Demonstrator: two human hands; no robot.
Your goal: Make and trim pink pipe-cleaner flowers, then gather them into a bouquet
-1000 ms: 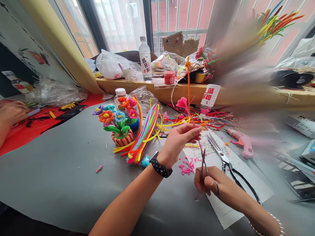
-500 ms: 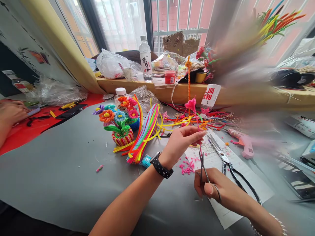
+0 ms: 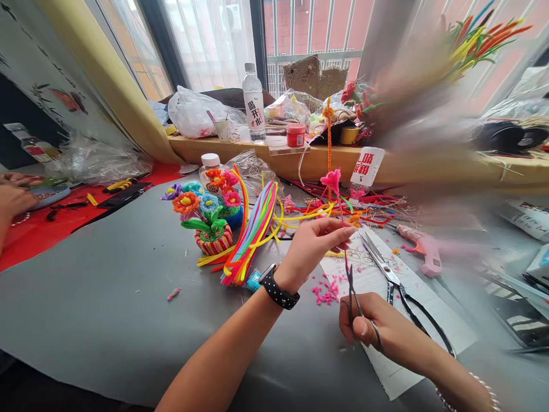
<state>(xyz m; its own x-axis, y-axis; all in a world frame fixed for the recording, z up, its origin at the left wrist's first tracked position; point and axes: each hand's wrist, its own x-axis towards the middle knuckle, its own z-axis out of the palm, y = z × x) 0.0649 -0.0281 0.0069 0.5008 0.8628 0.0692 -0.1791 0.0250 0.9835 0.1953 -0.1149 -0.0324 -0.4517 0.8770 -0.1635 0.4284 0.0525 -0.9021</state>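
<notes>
My left hand (image 3: 313, 246) pinches a thin pink pipe-cleaner stem topped by a fuzzy pink flower (image 3: 332, 179), held upright above the grey table (image 3: 107, 309). Just below it, my right hand (image 3: 373, 329) grips small scissors (image 3: 352, 292), whose blades point up and meet the stem's lower end. Pink fuzz clippings (image 3: 326, 293) lie scattered on the table and on a white paper sheet (image 3: 398, 366) under my hands. A black dotted watch sits on my left wrist.
Large black-handled scissors (image 3: 398, 289) and a pink glue gun (image 3: 422, 247) lie to the right. A pipe-cleaner flower pot (image 3: 208, 220) and a bundle of coloured pipe cleaners (image 3: 253, 234) stand left. Another person's hand (image 3: 12, 200) rests on the red mat. Bottles and bags crowd the windowsill.
The pink flower has swung from a left tilt to upright in my left hand. The small scissors stay at the stem's base. The other person's hand has drawn back left.
</notes>
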